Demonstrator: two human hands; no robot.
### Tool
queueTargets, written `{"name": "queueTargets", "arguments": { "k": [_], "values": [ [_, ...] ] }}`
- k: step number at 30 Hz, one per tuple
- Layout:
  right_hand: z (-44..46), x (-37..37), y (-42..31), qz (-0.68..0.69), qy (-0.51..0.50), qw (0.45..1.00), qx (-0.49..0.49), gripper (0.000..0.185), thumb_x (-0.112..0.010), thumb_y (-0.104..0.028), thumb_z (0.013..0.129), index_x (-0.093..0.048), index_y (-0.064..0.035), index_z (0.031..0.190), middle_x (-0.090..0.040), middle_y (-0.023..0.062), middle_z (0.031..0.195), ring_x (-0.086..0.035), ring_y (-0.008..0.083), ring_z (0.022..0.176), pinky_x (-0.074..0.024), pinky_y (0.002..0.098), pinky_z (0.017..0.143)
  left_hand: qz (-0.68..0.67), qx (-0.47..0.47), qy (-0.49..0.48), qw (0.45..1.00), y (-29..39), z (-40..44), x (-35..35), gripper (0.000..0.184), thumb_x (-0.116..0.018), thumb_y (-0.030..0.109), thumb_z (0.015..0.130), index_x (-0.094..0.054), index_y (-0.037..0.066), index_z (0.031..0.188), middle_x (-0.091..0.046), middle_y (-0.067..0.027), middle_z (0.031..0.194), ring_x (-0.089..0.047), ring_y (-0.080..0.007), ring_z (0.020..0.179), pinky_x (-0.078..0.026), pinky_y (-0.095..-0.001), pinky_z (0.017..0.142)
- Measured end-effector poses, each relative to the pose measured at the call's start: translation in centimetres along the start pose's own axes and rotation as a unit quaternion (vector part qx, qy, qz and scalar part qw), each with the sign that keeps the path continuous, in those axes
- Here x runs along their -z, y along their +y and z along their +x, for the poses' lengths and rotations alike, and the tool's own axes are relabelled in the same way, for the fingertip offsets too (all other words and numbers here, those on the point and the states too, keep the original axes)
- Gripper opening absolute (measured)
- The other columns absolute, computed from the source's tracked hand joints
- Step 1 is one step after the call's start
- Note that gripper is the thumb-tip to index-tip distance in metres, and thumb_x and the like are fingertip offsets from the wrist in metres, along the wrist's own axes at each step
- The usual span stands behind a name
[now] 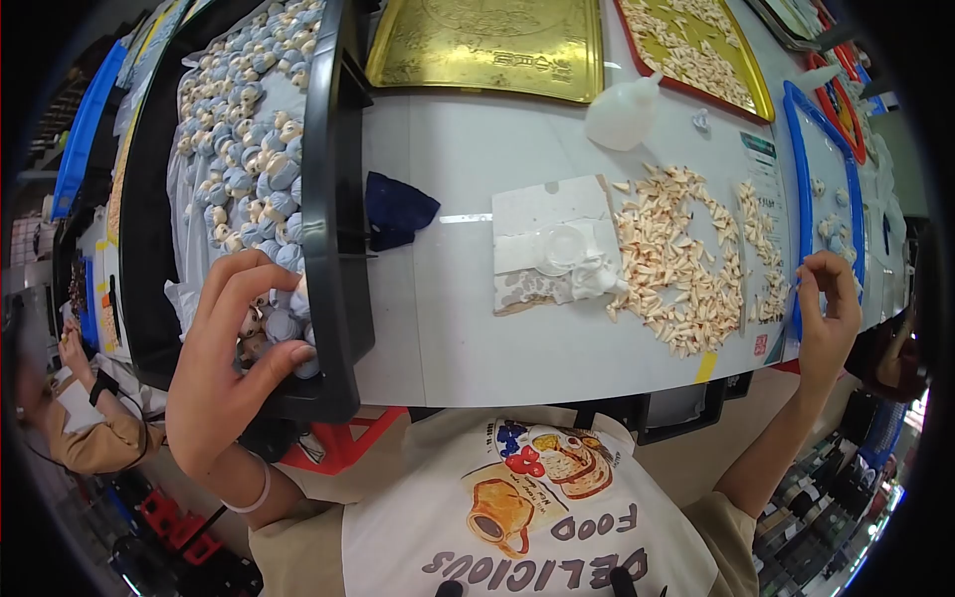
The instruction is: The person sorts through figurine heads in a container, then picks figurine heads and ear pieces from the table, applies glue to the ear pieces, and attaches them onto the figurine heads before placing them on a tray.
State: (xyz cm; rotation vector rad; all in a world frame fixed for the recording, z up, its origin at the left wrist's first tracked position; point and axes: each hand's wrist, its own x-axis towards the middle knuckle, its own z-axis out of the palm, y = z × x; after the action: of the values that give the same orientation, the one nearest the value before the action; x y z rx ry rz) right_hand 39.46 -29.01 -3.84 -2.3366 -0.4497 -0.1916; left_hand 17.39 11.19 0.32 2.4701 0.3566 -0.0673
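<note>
My left hand (pixel 214 358) reaches over the near end of a black crate (pixel 333 199). Its fingers curl with the thumb apart, around small blue-and-cream figures (pixel 284 323) lying in the crate; no firm grip shows. At the right, my right hand (pixel 831 308) is beside a blue-rimmed tray (pixel 799 149), its thumb and forefinger drawn together. Whatever sits between those fingertips is too small to make out. Between the hands lie many small cream pointed pieces (pixel 676 269), spread on the white table (pixel 448 338). Left of them is a white board (pixel 522 214) bearing a small clear round dish (pixel 562 247).
Toward the back are a gold tray (pixel 487 45), a red-rimmed tray (pixel 647 45) with more cream pieces, and a translucent squeeze bottle (pixel 622 114). A dark blue cloth (pixel 398 211) lies against the crate. Another person's hand (pixel 75 353) shows at far left.
</note>
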Motion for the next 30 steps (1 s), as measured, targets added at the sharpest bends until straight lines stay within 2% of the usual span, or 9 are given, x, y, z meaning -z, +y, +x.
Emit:
{"name": "queueTargets", "arguments": {
  "k": [5, 10, 16, 20, 22, 26, 28, 29, 30],
  "values": [
    [0.1, -0.4, -1.5, 0.052, -0.051, 0.997, 0.035, 0.012, -0.057, 0.005, 0.08, -0.057, 0.003, 0.092, -0.056, 0.0043, 0.087, -0.05, 0.0098, 0.081, -0.0387, 0.0209, 0.077, -0.003, 0.034, 0.027, 0.999, -0.7, -0.3, 0.5, 0.043, -0.073, 0.01, 0.063, -0.05, 0.0, 0.098, -0.049, -0.0121, 0.102, -0.05, -0.0266, 0.095, -0.038, -0.0311, 0.087],
    [0.0, -0.6, -1.9, 0.065, -0.071, 0.992, 0.08, 0.012, -0.058, 0.009, 0.078, -0.06, 0.0047, 0.09, -0.057, 0.0067, 0.088, -0.052, 0.0126, 0.082, -0.0398, 0.0218, 0.077, -0.055, -0.038, 0.096, 0.993, -0.9, -0.1, -0.6, 0.039, -0.071, 0.004, 0.057, -0.051, 0.002, 0.091, -0.05, -0.012, 0.099, -0.051, -0.0247, 0.091, -0.04, -0.031, 0.084],
    [0.4, -0.8, -2.5, -0.018, -0.044, 0.992, 0.113, 0.012, -0.058, 0.011, 0.077, -0.063, 0.0043, 0.086, -0.058, 0.0082, 0.089, -0.054, 0.0144, 0.084, -0.0427, 0.0229, 0.075, -0.067, -0.079, 0.107, 0.989, -0.8, -0.3, -0.9, 0.031, -0.065, -0.003, 0.055, -0.051, 0.003, 0.083, -0.052, -0.0123, 0.096, -0.053, -0.0217, 0.085, -0.041, -0.0296, 0.079],
    [0.6, -1.0, -2.9, -0.066, -0.027, 0.99, 0.124, 0.012, -0.059, 0.009, 0.077, -0.063, 0.0032, 0.087, -0.058, 0.0079, 0.089, -0.055, 0.0146, 0.084, -0.0427, 0.0232, 0.077, -0.074, -0.069, 0.084, 0.991, -0.9, -0.3, -0.9, 0.031, -0.064, -0.004, 0.056, -0.05, 0.003, 0.083, -0.053, -0.0115, 0.092, -0.054, -0.0215, 0.082, -0.041, -0.0294, 0.077],
    [0.6, -1.1, -3.0, -0.08, -0.024, 0.986, 0.141, 0.012, -0.059, 0.009, 0.077, -0.063, 0.0029, 0.087, -0.059, 0.0077, 0.088, -0.055, 0.0145, 0.084, -0.0428, 0.0233, 0.077, -0.094, -0.066, 0.132, 0.985, -0.6, -0.1, -1.5, 0.032, -0.065, -0.004, 0.057, -0.05, 0.003, 0.084, -0.054, -0.0107, 0.088, -0.054, -0.0205, 0.081, -0.041, -0.0292, 0.075],
    [0.3, -0.9, -2.9, -0.028, -0.049, 0.991, 0.121, 0.01, -0.059, 0.007, 0.078, -0.062, 0.0039, 0.087, -0.059, 0.0079, 0.087, -0.055, 0.0141, 0.082, -0.043, 0.0235, 0.075, -0.103, -0.058, 0.172, 0.978, -0.3, -0.7, -1.3, 0.031, -0.065, -0.004, 0.06, -0.05, 0.002, 0.087, -0.056, -0.0119, 0.09, -0.054, -0.0189, 0.083, -0.041, -0.0288, 0.078],
    [0.1, -0.6, -2.6, -0.001, -0.063, 0.991, 0.118, 0.009, -0.06, 0.007, 0.079, -0.061, 0.0045, 0.087, -0.059, 0.008, 0.087, -0.055, 0.0138, 0.082, -0.0432, 0.0235, 0.074, -0.157, -0.027, 0.184, 0.97, 0.0, -1.2, -1.2, 0.025, -0.062, -0.004, 0.068, -0.051, 0.0, 0.09, -0.058, -0.0141, 0.094, -0.056, -0.0186, 0.087, -0.041, -0.0291, 0.082],
    [-0.1, -0.6, -2.1, 0.061, -0.059, 0.993, 0.081, 0.009, -0.06, 0.006, 0.079, -0.06, 0.0046, 0.088, -0.059, 0.008, 0.088, -0.055, 0.0133, 0.081, -0.0432, 0.0235, 0.074, -0.159, -0.027, 0.183, 0.97, 0.1, -1.4, -1.3, 0.025, -0.062, -0.004, 0.068, -0.051, 0.0, 0.09, -0.058, -0.0141, 0.094, -0.056, -0.0186, 0.087, -0.041, -0.0291, 0.082],
    [-0.2, -0.6, -1.7, 0.123, -0.054, 0.99, 0.044, 0.01, -0.061, 0.006, 0.079, -0.06, 0.0048, 0.089, -0.059, 0.0081, 0.088, -0.055, 0.0127, 0.081, -0.0433, 0.0235, 0.073, -0.153, -0.022, 0.223, 0.963, 0.3, -1.5, -1.4, 0.023, -0.06, -0.004, 0.071, -0.051, -0.001, 0.092, -0.058, -0.015, 0.096, -0.056, -0.0192, 0.088, -0.041, -0.0298, 0.084]
  ]
}}
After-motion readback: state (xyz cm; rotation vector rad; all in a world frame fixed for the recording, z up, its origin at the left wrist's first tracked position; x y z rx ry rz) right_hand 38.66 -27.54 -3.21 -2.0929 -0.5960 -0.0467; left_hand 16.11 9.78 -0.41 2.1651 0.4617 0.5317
